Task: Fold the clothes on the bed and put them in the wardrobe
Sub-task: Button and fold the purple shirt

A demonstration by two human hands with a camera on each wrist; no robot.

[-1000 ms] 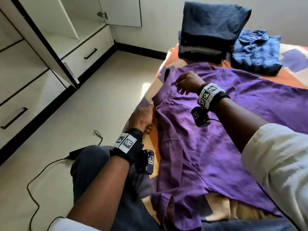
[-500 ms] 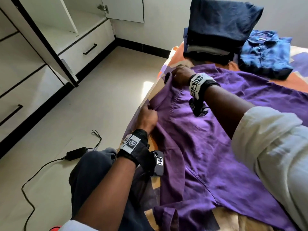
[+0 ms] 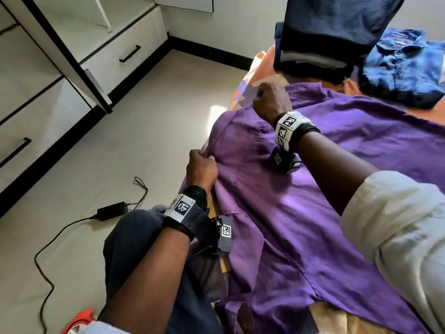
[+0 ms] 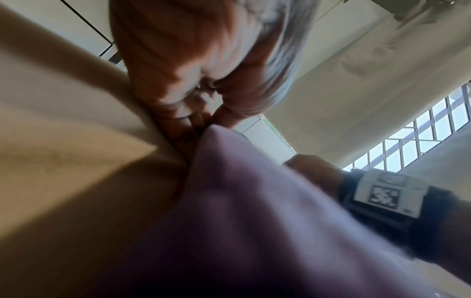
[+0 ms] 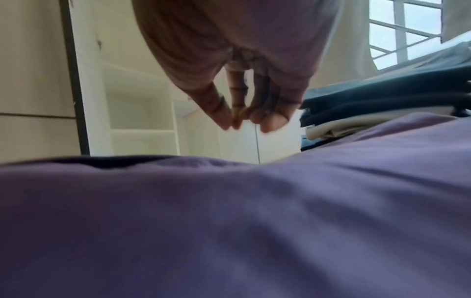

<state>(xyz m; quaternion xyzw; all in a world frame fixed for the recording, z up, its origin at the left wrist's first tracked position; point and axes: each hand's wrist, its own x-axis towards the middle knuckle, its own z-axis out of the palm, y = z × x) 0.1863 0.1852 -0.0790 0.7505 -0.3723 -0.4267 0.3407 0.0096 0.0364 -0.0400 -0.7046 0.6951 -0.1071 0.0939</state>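
Purple shirt (image 3: 301, 213): spread flat across the bed (image 3: 262, 59), its near edge lifted.
Left hand (image 3: 201, 168): held low at the bed's side, fingers curled, the shirt's edge pinched between thumb and fingers.
Right hand (image 3: 271, 102): raised above the shirt's far end, wrist bent; in the right wrist view fingertips (image 5: 271, 123) are gathered downward, nothing seen between them.
Folded dark pile (image 3: 332, 37): stacked beyond the shirt, beside a blue shirt (image 3: 404, 68).

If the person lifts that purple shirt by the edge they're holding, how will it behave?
Probably floppy: the purple shirt already lies creased and draped over the bed edge. Likely light, since the left hand bunches its edge with a fingertip pinch. It will probably sag and unfold between that and the right hand.
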